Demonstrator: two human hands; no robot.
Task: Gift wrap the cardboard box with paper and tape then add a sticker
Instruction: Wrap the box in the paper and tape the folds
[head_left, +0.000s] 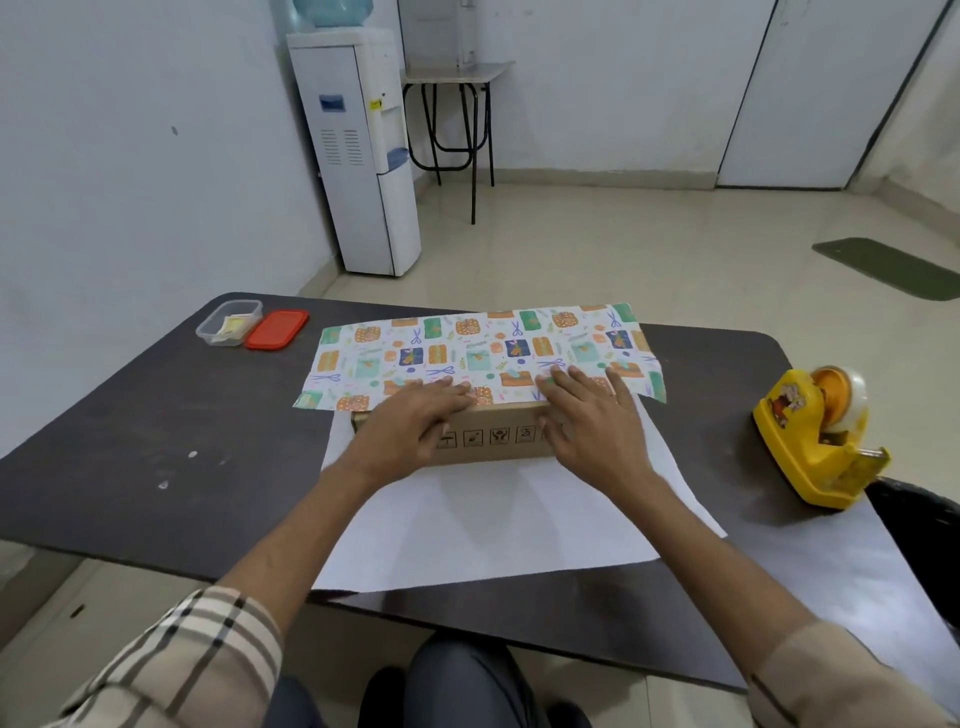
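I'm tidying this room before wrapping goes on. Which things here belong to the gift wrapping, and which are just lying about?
Belongs to the job:
- cardboard box
- wrapping paper, folded over the box top
- tape dispenser
- clear tub with what look like stickers, and its red lid

Just standing about:
- water cooler
- black-legged side table
- green floor mat

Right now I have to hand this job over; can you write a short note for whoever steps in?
Left hand and right hand: both flat, palms down, pressing the far flap of wrapping paper onto the top of the cardboard box.
Near half of the paper lies white side up on the table; the box's front face is bare.
Tape dispenser stands to the right; tub with its red lid off, far left.
Left to do: fold the near flap over, tape, close the ends, add the sticker.
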